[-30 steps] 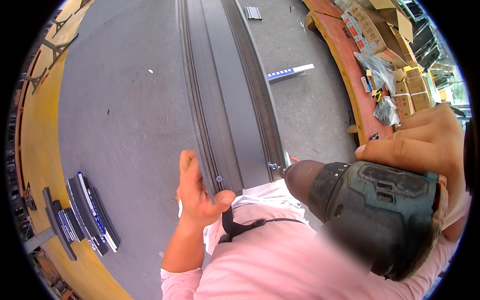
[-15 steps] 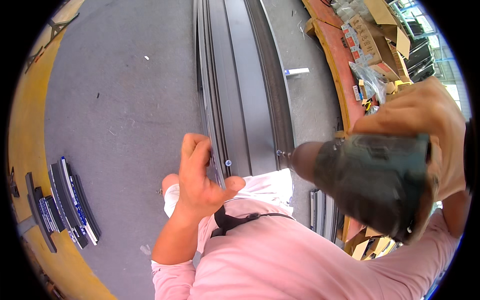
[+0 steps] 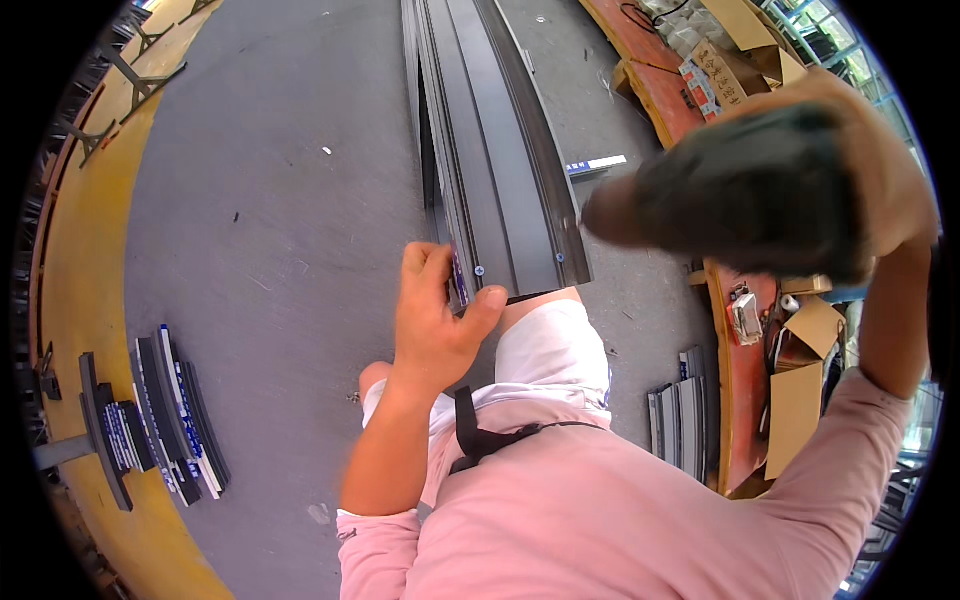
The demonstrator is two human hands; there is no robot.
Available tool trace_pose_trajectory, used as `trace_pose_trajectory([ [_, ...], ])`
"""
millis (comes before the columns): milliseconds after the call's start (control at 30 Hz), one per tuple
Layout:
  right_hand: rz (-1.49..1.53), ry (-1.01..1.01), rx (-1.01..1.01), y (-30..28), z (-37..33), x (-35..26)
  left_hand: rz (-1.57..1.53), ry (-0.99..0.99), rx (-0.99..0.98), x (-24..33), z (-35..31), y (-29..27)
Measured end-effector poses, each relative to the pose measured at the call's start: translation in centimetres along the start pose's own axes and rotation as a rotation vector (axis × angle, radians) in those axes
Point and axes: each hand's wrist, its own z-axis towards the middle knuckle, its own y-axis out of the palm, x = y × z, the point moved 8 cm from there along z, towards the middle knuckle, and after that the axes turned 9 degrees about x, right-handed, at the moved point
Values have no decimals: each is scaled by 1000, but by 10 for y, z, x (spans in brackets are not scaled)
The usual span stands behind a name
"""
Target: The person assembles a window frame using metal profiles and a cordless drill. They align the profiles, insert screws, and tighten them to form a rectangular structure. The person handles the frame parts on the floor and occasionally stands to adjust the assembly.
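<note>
A long dark grey metal profile [image 3: 500, 160] runs away from my body, its near end just above my lap. One screw [image 3: 480, 271] sits at the left of that end and another screw [image 3: 560, 257] at the right. My left hand [image 3: 440, 325] is closed round the profile's near left edge, fingers on the outer side and thumb near the end. In my right hand [image 3: 893, 175] is a dark power drill [image 3: 750, 195], blurred by motion. It is held up to the right of the profile, its nose pointing left, apart from the screws.
At the right stands a red-topped bench [image 3: 660, 95] with a cardboard box [image 3: 725, 75] and other cartons. Short profile pieces [image 3: 680, 425] lie beside it. More cut profiles [image 3: 165, 420] are stacked at the left, near the yellow floor strip [image 3: 105, 250].
The drill has gone up and away from the right screw, where its tip was before. My left hand stays on the profile's edge while the whole view has shifted.
</note>
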Motion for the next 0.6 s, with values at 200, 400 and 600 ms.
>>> trace_pose_trajectory([
  [200, 286, 600, 473, 103, -99, 93, 250, -6, 67, 17, -5, -20],
  [400, 343, 1296, 362, 356, -278, 191, 100, -160, 28, 33, 3, -35],
  [600, 124, 1747, -48, 610, -439, 169, 105, -583, -11, 37, 52, -33],
])
